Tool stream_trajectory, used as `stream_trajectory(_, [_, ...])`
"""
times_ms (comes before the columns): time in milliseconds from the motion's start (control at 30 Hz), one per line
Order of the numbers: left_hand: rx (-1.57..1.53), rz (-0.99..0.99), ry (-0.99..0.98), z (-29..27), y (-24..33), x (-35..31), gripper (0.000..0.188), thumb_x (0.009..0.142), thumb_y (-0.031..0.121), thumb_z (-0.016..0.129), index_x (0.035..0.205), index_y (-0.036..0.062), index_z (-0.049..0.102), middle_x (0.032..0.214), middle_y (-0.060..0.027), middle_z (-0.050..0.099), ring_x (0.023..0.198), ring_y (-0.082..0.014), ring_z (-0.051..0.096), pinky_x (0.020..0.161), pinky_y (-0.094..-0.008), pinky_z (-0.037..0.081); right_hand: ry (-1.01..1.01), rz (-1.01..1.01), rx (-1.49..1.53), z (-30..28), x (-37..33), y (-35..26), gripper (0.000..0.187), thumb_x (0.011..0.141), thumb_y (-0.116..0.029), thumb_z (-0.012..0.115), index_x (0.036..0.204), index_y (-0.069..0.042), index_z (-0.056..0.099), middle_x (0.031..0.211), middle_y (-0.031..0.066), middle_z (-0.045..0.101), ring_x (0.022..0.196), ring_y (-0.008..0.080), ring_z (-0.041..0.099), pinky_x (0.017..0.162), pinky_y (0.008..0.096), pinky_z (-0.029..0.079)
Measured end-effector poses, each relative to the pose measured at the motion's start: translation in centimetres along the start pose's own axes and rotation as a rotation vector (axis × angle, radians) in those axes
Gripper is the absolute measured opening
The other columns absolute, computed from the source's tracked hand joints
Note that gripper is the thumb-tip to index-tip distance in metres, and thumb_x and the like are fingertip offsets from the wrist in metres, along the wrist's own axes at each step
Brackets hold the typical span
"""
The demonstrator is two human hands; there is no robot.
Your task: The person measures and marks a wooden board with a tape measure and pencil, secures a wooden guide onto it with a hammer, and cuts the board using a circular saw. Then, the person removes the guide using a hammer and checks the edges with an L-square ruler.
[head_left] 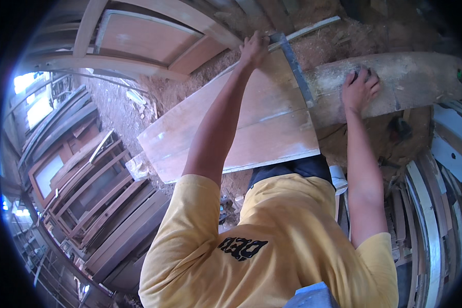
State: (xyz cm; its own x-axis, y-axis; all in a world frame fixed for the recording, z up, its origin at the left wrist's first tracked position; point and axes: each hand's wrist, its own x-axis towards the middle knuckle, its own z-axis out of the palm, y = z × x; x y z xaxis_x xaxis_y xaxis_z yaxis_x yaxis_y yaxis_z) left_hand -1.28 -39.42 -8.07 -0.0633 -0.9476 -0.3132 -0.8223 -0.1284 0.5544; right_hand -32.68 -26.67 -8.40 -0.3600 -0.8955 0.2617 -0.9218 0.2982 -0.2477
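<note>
A broad, pale brown wooden panel [231, 128] lies across the bench plank [410, 77] in front of my body, its near edge close to my waist. Along the panel's right end runs a flat grey strip [296, 72], like a straightedge. My left hand [254, 50] is closed over the panel's far edge, beside the strip's far end. To the right of the panel, my right hand [362, 90] rests on the plank with its fingers curled. Something dark shows at its fingertips, too small to name.
Framed wooden door pieces [143, 38] stand at the far left. Stacked boards and frames [95, 205] fill the left side, and more planks [431, 220] stand at the right. A thin pale batten [313, 28] lies on the dusty ground beyond the panel.
</note>
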Motion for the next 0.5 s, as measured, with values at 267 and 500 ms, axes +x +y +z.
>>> stream_trajectory(267, [0.026, 0.167, -0.015, 2.5, -0.6, -0.4, 0.03, 0.103, 0.037, 0.049, 0.116, 0.0106, 0.055, 0.114, -0.0249, 0.068, 0.112, -0.0467, 0.06, 0.095, -0.0537, 0.047, -0.108, 0.065, -0.186, -0.3, 0.5, 0.2, 0.045, 0.097, -0.038, 0.06, 0.136, -0.018, 0.056, 0.144, 0.0152, 0.047, 0.127, 0.0379, 0.043, 0.108, 0.0505, 0.034])
stream_trajectory(500, [-0.065, 0.244, 0.074, 2.7, -0.9, -0.6, 0.026, 0.103, 0.033, 0.052, 0.111, 0.0083, 0.055, 0.096, -0.0256, 0.068, 0.095, -0.0494, 0.064, 0.082, -0.0569, 0.05, -0.114, 0.04, -0.179, 0.0, 0.3, 0.6, 0.042, 0.097, -0.039, 0.058, 0.133, -0.018, 0.057, 0.143, 0.0175, 0.046, 0.128, 0.0395, 0.042, 0.107, 0.0532, 0.033])
